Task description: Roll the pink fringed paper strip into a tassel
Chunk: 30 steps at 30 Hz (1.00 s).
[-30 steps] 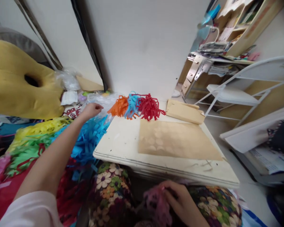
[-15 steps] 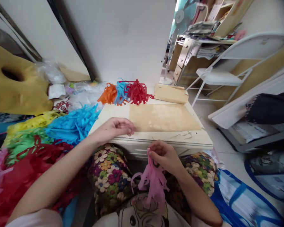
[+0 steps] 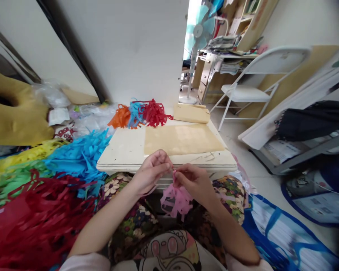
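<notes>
Both hands pinch a pink paper tassel above the lap, at the table's near edge.
The left hand (image 3: pixel 150 174) and right hand (image 3: pixel 192 180) pinch the pink tassel (image 3: pixel 176 198) at its gathered top; it looks light, limp, tearable, best held there.

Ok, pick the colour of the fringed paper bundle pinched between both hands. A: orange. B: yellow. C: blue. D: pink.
D: the left hand and right hand meet on a pink fringed paper bundle hanging below the fingers, just in front of the white table.
</notes>
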Tool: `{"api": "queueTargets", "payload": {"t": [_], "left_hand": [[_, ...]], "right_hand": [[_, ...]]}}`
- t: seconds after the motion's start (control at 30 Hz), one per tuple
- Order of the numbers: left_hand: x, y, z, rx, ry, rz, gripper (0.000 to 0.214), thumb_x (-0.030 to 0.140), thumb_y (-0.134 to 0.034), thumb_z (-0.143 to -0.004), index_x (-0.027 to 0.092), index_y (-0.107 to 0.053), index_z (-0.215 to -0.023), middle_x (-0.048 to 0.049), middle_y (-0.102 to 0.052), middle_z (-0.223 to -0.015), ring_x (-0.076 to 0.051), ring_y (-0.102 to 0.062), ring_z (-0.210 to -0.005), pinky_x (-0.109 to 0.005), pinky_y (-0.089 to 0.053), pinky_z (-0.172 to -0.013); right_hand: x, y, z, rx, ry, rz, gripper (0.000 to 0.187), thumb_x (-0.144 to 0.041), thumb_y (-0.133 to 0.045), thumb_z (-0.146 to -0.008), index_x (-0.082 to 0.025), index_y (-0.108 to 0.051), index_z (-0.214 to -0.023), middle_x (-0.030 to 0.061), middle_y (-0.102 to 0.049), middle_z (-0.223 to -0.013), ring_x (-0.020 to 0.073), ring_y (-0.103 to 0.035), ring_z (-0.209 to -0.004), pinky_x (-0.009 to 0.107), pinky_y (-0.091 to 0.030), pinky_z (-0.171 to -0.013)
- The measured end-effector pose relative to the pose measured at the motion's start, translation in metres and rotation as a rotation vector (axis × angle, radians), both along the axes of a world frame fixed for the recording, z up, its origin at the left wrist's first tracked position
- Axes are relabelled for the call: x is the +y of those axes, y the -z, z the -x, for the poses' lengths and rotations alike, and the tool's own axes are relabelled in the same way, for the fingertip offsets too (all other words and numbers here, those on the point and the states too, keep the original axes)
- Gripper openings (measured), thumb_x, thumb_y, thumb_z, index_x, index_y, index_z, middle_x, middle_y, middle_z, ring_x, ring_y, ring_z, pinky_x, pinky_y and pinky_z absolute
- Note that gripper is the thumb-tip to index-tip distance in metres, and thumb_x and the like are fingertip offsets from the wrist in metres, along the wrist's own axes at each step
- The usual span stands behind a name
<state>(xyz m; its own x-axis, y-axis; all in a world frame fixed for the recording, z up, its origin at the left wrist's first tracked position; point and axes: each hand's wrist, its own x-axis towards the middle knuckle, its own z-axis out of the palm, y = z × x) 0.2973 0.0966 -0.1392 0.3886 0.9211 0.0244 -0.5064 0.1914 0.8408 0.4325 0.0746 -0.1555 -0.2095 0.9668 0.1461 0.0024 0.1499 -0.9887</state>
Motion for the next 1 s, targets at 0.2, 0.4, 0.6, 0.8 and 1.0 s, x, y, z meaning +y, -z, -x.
{"api": "queueTargets", "payload": {"t": [0.2,0.4,0.6,0.8,1.0], "left_hand": [[-0.002,0.003,-0.013,-0.057,-0.101,-0.02,0.029,0.008,-0.057,-0.062,0.015,-0.03,-0.054,0.0051,-0.046,-0.055,-0.004,-0.045,-0.055,-0.013,-0.034,-0.051],[0.005,0.006,-0.018,-0.087,-0.218,0.107,0.02,0.008,-0.061,-0.056,0.015,-0.042,-0.058,0.0034,-0.055,-0.057,-0.005,-0.052,-0.06,-0.012,-0.037,-0.052],[0.009,0.01,-0.02,-0.194,-0.141,0.268,0.018,0.009,-0.064,-0.051,0.014,-0.052,-0.064,0.0004,-0.061,-0.06,-0.006,-0.054,-0.057,-0.014,-0.041,-0.057],[0.01,0.015,-0.021,-0.144,-0.193,0.199,0.013,0.011,-0.065,-0.053,0.015,-0.06,-0.064,0.0007,-0.063,-0.064,-0.006,-0.056,-0.061,-0.014,-0.042,-0.058],[0.012,0.021,-0.019,0.063,-0.267,-0.057,0.008,0.013,-0.065,-0.057,0.017,-0.064,-0.063,0.0023,-0.065,-0.066,-0.005,-0.057,-0.064,-0.013,-0.044,-0.061]], "right_hand": [[0.002,-0.004,0.004,-0.135,0.182,-0.153,0.014,-0.027,-0.053,-0.07,-0.015,-0.052,-0.064,-0.0035,-0.048,-0.045,0.006,-0.042,-0.037,0.016,-0.033,-0.035],[0.005,-0.004,0.009,-0.249,0.385,-0.306,0.01,-0.022,-0.052,-0.069,-0.015,-0.055,-0.062,-0.0035,-0.051,-0.046,0.0059,-0.043,-0.039,0.016,-0.035,-0.039],[0.012,0.002,0.015,-0.262,0.505,-0.414,0.007,-0.021,-0.053,-0.069,-0.016,-0.055,-0.064,-0.0039,-0.052,-0.049,0.0058,-0.045,-0.04,0.017,-0.038,-0.043],[0.013,-0.001,0.013,-0.268,0.48,-0.394,0.006,-0.018,-0.053,-0.068,-0.016,-0.056,-0.063,-0.004,-0.053,-0.049,0.0061,-0.046,-0.041,0.016,-0.038,-0.042],[0.012,-0.001,0.007,-0.307,0.45,-0.405,0.005,-0.018,-0.053,-0.07,-0.016,-0.057,-0.066,-0.0034,-0.056,-0.054,0.0062,-0.048,-0.044,0.016,-0.039,-0.044]]}}
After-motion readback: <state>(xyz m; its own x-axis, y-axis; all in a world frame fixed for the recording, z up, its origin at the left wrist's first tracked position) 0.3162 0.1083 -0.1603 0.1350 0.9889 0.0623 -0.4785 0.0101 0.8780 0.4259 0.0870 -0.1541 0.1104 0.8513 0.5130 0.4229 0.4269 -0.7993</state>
